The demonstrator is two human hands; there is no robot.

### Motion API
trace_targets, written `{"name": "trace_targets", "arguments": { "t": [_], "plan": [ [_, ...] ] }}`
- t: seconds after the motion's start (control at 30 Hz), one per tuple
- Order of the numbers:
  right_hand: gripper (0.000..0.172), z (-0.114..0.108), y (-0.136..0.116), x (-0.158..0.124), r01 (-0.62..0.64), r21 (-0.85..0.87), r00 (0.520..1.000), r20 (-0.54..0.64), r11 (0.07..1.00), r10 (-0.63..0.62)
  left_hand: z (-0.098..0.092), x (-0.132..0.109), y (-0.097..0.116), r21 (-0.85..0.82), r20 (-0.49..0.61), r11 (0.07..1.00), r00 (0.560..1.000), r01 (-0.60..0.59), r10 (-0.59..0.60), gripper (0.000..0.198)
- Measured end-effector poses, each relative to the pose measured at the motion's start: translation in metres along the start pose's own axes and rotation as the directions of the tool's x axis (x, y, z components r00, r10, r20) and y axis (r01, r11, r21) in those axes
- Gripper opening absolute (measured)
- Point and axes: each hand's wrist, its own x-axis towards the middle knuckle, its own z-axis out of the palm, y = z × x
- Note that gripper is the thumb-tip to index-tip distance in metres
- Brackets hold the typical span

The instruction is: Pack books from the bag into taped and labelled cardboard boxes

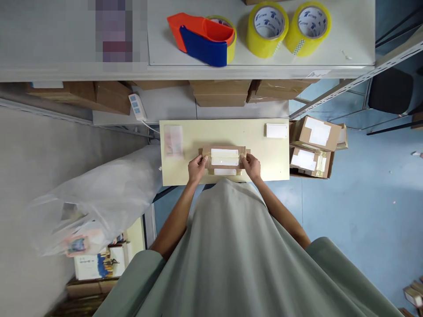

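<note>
Brown box [224, 167] lay nr the front edge of the cream table [274, 160], btwn both hands, white label [224, 153] up. L hand [197, 168] had thumb + fingers pinched on the box's L end; R hand [252, 167] did likewise at the R end, tho the undersides of the fingers were hidden. Clear tape [243, 156] showed at the ends & seemed to run over the label; if any was poorly stuck, a tug from either side could've peeled it & torn the paper w/ it. Grips sat at the very ends only, so an uneven pull might've skewed the box. A 2nd white patch [225, 172] showed just on the near side; couldn't tell if it was the box's side face or a separate pc. If separate, it could've slid off lapward, bc the edge was close. Big plastic bag [125, 185] by the table's L edge might've snagged the L elbow on a wide swing. Stacked boxes [319, 132] beside the R edge, prob. not squared up, risked toppling if the R arm bumped them.
</note>
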Motion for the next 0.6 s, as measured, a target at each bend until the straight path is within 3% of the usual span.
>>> {"name": "trace_targets", "arguments": {
  "t": [0.07, 0.13, 0.27, 0.4, 0.5, 0.6],
  "plan": [
    [0.051, 0.0, -0.009, -0.003, -0.014, -0.045, 0.999, -0.031, 0.999, 0.013, -0.001, -0.005, 0.007, -0.069, -0.007, 0.997, 0.999, -0.04, 0.04, 0.029],
    [0.068, 0.003, -0.021, -0.007, -0.006, -0.133, 0.995, -0.1, 0.991, -0.008, -0.001, -0.013, 0.016, -0.095, -0.057, 0.993, 0.996, -0.073, 0.068, 0.035],
    [0.101, 0.014, -0.045, -0.009, 0.119, -0.261, 0.951, -0.247, 0.958, -0.186, 0.005, -0.026, 0.036, 0.009, -0.234, 0.994, 0.966, -0.107, 0.106, 0.065],
    [0.09, 0.008, -0.054, -0.007, 0.282, -0.277, 0.912, -0.22, 0.919, -0.346, 0.002, -0.026, 0.042, 0.002, -0.275, 0.988, 0.95, -0.155, 0.149, 0.068],
    [0.077, -0.003, -0.05, -0.008, 0.383, -0.286, 0.888, -0.147, 0.878, -0.435, -0.006, -0.021, 0.036, -0.026, -0.266, 0.98, 0.947, -0.196, 0.182, 0.061],
    [0.071, -0.005, -0.041, -0.008, 0.417, -0.306, 0.879, -0.102, 0.856, -0.465, -0.008, -0.018, 0.025, 0.007, -0.273, 0.976, 0.938, -0.219, 0.212, 0.067]
  ]
}}
